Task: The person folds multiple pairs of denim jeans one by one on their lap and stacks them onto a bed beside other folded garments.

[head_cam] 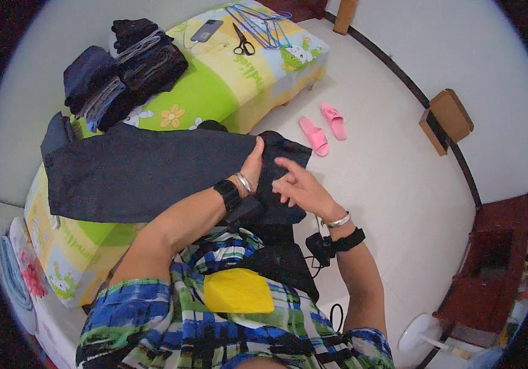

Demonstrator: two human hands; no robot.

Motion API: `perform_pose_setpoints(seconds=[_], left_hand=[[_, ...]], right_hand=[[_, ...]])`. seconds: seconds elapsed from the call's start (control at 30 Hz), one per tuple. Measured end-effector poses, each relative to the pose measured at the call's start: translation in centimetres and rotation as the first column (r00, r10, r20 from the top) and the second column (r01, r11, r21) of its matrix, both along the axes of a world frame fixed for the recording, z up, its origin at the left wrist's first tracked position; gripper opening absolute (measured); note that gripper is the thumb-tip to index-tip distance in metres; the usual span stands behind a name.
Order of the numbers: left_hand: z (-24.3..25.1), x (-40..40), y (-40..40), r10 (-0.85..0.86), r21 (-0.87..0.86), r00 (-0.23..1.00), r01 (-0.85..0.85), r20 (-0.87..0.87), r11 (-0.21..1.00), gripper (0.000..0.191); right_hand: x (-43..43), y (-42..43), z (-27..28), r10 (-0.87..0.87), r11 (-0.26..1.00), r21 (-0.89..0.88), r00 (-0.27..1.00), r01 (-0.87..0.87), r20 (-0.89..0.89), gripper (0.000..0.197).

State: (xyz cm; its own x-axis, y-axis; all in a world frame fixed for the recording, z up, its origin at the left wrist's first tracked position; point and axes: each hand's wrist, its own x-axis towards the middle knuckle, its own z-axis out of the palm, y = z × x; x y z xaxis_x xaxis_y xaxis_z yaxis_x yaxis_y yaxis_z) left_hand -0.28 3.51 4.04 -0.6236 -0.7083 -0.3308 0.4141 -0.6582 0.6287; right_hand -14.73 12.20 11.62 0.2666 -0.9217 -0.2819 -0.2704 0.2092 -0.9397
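A dark garment (153, 175), apparently trousers, lies stretched from the patterned bed cover (213, 92) across to my lap, its right end near my hands. My left hand (252, 166) rests edge-on against the dark cloth, thumb up; whether its hidden fingers grip the fabric I cannot tell. Just to the right, my right hand (303, 187) hovers over the garment's end with the index finger extended and the others loosely curled, holding nothing. Folded dark clothes stand in two stacks (91, 83) (153, 55) at the bed's upper left.
Black-handled scissors (244, 46), a phone with a cable (206, 31) and blue hangers (264, 27) lie on the far part of the bed. Pink slippers (314, 136) are on the floor. Against the wall sits an opened cardboard box (450, 117); dark red furniture (487, 272) stands at right.
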Motion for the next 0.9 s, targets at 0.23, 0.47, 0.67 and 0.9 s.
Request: perform_pose_setpoints(seconds=[0.23,0.47,0.67,0.9], left_hand=[[0.1,0.4,0.1,-0.244,0.193,0.966,0.256,-0.084,0.947,0.052],[1.0,-0.5,0.6,-0.079,0.043,0.942,0.068,0.326,0.997,0.059],[1.6,-0.1,1.1,0.032,0.015,0.941,-0.039,0.338,0.999,0.073],[-0.1,2.1,1.2,0.087,-0.043,0.880,-0.076,0.467,0.996,0.069]], right_hand=[[-3.0,3.2,-4.5,-0.133,0.983,0.138,0.988,0.121,0.078,0.041],[-5.7,6.0,-9.5,-0.394,0.875,0.283,0.918,0.392,-0.052,0.042],[-4.2,6.1,-9.7,-0.432,0.835,0.476,0.865,0.277,0.254,0.043],[-3.7,6.1,-9.2,-0.382,0.863,0.444,0.885,0.239,0.266,0.033]])
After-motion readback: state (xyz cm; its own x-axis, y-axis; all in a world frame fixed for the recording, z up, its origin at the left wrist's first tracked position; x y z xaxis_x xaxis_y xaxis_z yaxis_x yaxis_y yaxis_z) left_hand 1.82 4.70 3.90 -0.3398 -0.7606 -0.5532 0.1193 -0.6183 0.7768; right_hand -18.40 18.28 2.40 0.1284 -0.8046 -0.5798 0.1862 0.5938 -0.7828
